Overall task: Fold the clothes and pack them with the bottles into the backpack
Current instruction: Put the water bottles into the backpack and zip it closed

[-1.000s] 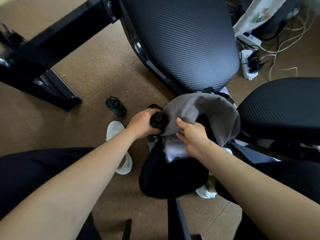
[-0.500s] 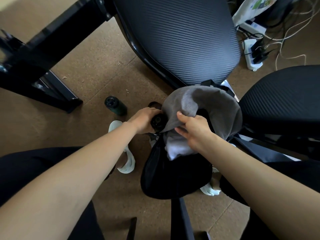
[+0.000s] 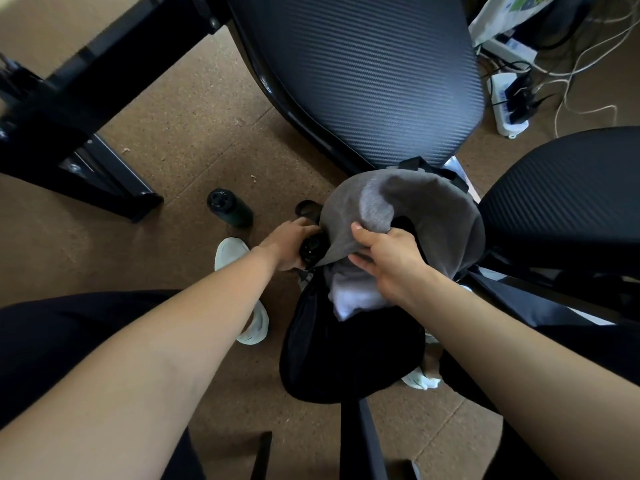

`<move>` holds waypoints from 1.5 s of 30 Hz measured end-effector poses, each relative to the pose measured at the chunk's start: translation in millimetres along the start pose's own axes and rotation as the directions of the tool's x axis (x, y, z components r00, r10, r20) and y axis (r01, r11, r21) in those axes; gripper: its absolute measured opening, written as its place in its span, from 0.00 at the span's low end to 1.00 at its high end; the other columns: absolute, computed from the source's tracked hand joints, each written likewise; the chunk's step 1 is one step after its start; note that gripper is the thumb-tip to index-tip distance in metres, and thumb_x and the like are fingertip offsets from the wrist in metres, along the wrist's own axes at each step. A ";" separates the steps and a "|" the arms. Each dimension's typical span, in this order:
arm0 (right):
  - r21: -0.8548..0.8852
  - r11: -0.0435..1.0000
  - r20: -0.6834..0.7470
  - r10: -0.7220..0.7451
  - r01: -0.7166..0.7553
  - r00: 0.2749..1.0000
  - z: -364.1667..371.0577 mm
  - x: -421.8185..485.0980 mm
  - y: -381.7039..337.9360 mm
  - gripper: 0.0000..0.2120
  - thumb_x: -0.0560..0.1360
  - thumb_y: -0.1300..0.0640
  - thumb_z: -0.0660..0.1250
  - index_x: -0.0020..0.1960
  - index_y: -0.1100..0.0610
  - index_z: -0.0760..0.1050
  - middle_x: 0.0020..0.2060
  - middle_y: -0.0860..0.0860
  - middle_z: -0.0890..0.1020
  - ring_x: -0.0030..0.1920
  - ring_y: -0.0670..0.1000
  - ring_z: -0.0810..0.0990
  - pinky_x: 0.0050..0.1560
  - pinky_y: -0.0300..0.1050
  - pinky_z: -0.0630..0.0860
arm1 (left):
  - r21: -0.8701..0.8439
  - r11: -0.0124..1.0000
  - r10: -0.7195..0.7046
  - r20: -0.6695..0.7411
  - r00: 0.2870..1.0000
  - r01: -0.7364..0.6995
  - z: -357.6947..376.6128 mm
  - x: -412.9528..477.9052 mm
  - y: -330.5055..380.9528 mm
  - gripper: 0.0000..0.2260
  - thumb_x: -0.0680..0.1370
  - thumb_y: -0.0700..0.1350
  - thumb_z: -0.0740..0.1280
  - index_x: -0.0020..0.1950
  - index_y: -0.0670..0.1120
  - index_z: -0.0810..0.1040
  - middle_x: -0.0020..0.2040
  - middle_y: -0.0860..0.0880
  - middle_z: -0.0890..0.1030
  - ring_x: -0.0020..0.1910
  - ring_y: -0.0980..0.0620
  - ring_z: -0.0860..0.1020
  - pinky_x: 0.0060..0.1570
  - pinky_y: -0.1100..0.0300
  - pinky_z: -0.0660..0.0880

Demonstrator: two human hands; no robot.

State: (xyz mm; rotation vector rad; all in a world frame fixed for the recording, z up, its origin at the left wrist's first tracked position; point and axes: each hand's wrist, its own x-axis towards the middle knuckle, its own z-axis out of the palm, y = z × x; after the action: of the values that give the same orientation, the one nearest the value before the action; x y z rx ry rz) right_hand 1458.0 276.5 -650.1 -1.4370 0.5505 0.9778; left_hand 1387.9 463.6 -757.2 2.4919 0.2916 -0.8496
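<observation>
A black backpack [image 3: 349,355] stands on the floor between my knees, its mouth facing up. My left hand [image 3: 287,245] grips a black bottle [image 3: 311,249] at the left edge of the opening. My right hand [image 3: 388,261] grips the grey lining flap [image 3: 391,202] of the backpack and holds it back. Folded white clothing [image 3: 353,296] lies inside, just below my right hand. A second dark bottle [image 3: 230,212] stands on the floor to the left, and another dark cap [image 3: 306,206] shows behind my left hand.
A black office chair seat [image 3: 363,74] is straight ahead, another chair [image 3: 561,202] at the right. A black table leg [image 3: 79,147] crosses the upper left. A power strip [image 3: 505,105] with cables lies at the far right. White shoes [image 3: 232,254] flank the backpack on brown floor.
The view has tilted slightly. Both hands stay at the backpack's mouth, the left keeping the bottle at the rim, the right still holding the grey flap.
</observation>
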 end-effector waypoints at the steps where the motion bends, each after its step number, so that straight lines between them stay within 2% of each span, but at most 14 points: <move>1: 0.006 1.000 0.000 -0.003 0.003 1.000 0.0 0.0 -0.4 0.05 0.78 0.61 0.73 0.52 0.60 0.80 0.53 0.56 0.85 0.55 0.54 0.85 0.55 0.49 0.82 | -0.018 1.000 -0.005 -0.024 1.000 0.005 2.4 1.1 0.5 0.39 0.69 0.46 0.80 0.78 0.52 0.69 0.71 0.47 0.70 0.69 0.41 0.72 0.68 0.49 0.69; 7: 0.017 1.000 -0.012 -0.001 0.001 1.000 3.1 1.7 -0.7 0.10 0.78 0.60 0.73 0.58 0.62 0.79 0.55 0.56 0.85 0.57 0.55 0.84 0.56 0.50 0.82 | -0.040 0.996 0.079 -0.091 0.993 -0.083 4.7 -3.5 -3.8 0.39 0.68 0.58 0.78 0.76 0.51 0.69 0.68 0.48 0.71 0.65 0.45 0.73 0.63 0.48 0.74; 11: 0.008 1.000 -0.011 0.013 -0.013 1.000 4.7 3.4 1.1 0.13 0.77 0.59 0.73 0.59 0.63 0.79 0.56 0.57 0.84 0.57 0.55 0.84 0.53 0.48 0.83 | 0.000 0.991 0.133 -0.198 0.971 -0.136 10.2 -6.3 -7.2 0.35 0.70 0.55 0.79 0.74 0.50 0.73 0.68 0.47 0.73 0.67 0.45 0.72 0.65 0.48 0.73; 17: -0.043 0.999 -0.002 0.024 -0.024 1.000 5.5 2.3 5.3 0.12 0.77 0.59 0.74 0.58 0.63 0.79 0.55 0.57 0.85 0.55 0.55 0.85 0.51 0.46 0.83 | 0.006 0.989 0.146 -0.097 0.985 -0.146 3.8 2.9 -18.0 0.34 0.71 0.47 0.80 0.75 0.50 0.73 0.70 0.50 0.73 0.70 0.45 0.72 0.69 0.50 0.71; 23: -0.029 0.999 -0.031 -0.020 0.019 0.999 11.8 2.0 3.4 0.08 0.78 0.59 0.72 0.55 0.62 0.79 0.53 0.56 0.85 0.54 0.54 0.85 0.47 0.44 0.83 | 0.018 0.993 0.121 -0.068 0.990 -0.120 0.8 6.0 -27.5 0.34 0.70 0.56 0.74 0.75 0.59 0.69 0.68 0.54 0.71 0.67 0.50 0.73 0.60 0.50 0.76; 26: -0.056 0.998 -0.034 -0.025 0.023 0.999 15.3 4.8 7.5 0.08 0.79 0.57 0.72 0.56 0.59 0.80 0.54 0.54 0.85 0.56 0.54 0.84 0.46 0.45 0.82 | 0.000 1.000 0.000 -0.288 0.958 0.000 -5.0 -1.1 -54.2 0.30 0.74 0.51 0.72 0.75 0.54 0.69 0.64 0.50 0.73 0.65 0.46 0.73 0.56 0.51 0.75; 29: -0.062 0.998 -0.055 -0.028 0.024 0.998 17.1 10.6 10.1 0.09 0.78 0.56 0.73 0.56 0.59 0.79 0.55 0.54 0.85 0.57 0.55 0.83 0.47 0.46 0.81 | -0.066 0.959 -0.266 -0.550 0.791 0.277 -14.2 -2.8 -82.8 0.30 0.75 0.45 0.74 0.76 0.46 0.69 0.68 0.43 0.72 0.67 0.40 0.71 0.64 0.45 0.72; 32: -0.076 0.997 -0.053 -0.027 0.022 0.998 18.4 13.6 10.7 0.10 0.78 0.55 0.73 0.56 0.59 0.80 0.55 0.54 0.85 0.56 0.54 0.84 0.48 0.46 0.81 | -0.140 0.836 -0.525 -0.485 0.699 0.530 -19.7 4.8 -106.5 0.38 0.75 0.50 0.75 0.81 0.49 0.61 0.79 0.41 0.61 0.76 0.37 0.61 0.70 0.41 0.68; 34: -0.089 0.996 -0.044 -0.027 0.023 0.999 18.7 12.6 11.5 0.09 0.78 0.55 0.72 0.55 0.58 0.80 0.54 0.54 0.85 0.56 0.54 0.84 0.49 0.46 0.82 | -0.196 0.777 -0.625 -0.356 0.694 0.599 -19.0 9.7 -122.3 0.41 0.76 0.51 0.75 0.83 0.52 0.56 0.83 0.43 0.51 0.79 0.36 0.54 0.73 0.39 0.65; 36: -0.103 0.994 -0.041 -0.031 0.027 0.999 17.5 12.3 12.6 0.06 0.79 0.55 0.72 0.53 0.57 0.80 0.53 0.54 0.85 0.55 0.54 0.84 0.51 0.48 0.82 | -0.265 0.754 -0.655 -0.234 0.719 0.600 -16.5 14.8 -135.1 0.41 0.77 0.49 0.75 0.83 0.56 0.55 0.84 0.46 0.47 0.79 0.35 0.56 0.72 0.38 0.66; 38: -0.116 0.993 -0.039 -0.036 0.031 0.999 15.5 13.3 14.3 0.05 0.78 0.55 0.72 0.51 0.57 0.80 0.52 0.55 0.86 0.54 0.54 0.85 0.55 0.50 0.83 | -0.314 0.764 -0.636 -0.221 0.740 0.563 -12.3 21.1 -143.2 0.38 0.76 0.45 0.76 0.81 0.55 0.59 0.83 0.45 0.52 0.75 0.33 0.65 0.68 0.39 0.71; 40: -0.130 0.991 -0.029 -0.036 0.032 0.999 14.6 13.4 14.8 0.05 0.78 0.55 0.73 0.50 0.56 0.81 0.48 0.54 0.86 0.52 0.53 0.85 0.56 0.51 0.82 | -0.271 0.793 -0.607 -0.285 0.742 0.545 -7.7 24.2 -143.7 0.32 0.76 0.41 0.75 0.76 0.51 0.65 0.76 0.41 0.61 0.67 0.31 0.72 0.60 0.40 0.75; 43: -0.145 0.989 -0.011 -0.028 0.026 1.000 14.7 11.3 14.2 0.04 0.78 0.54 0.72 0.48 0.55 0.80 0.45 0.53 0.85 0.47 0.52 0.85 0.53 0.50 0.81 | -0.134 0.818 -0.572 -0.296 0.765 0.560 -0.2 20.2 -136.0 0.28 0.76 0.38 0.73 0.72 0.48 0.64 0.68 0.39 0.65 0.61 0.31 0.74 0.50 0.43 0.75; 45: -0.155 0.988 0.007 -0.024 0.025 1.000 14.6 10.2 12.8 0.04 0.79 0.54 0.72 0.48 0.55 0.80 0.45 0.53 0.85 0.47 0.53 0.85 0.52 0.49 0.81 | -0.096 0.840 -0.536 -0.304 0.787 0.535 2.0 13.7 -127.3 0.28 0.76 0.40 0.73 0.71 0.49 0.64 0.66 0.39 0.67 0.61 0.32 0.74 0.49 0.44 0.75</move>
State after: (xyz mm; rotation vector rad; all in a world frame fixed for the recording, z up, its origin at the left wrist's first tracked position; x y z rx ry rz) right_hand 1449.5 291.2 -664.0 -1.5757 0.4600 1.0224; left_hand 1353.4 572.4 -815.2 2.5662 1.1626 -0.6266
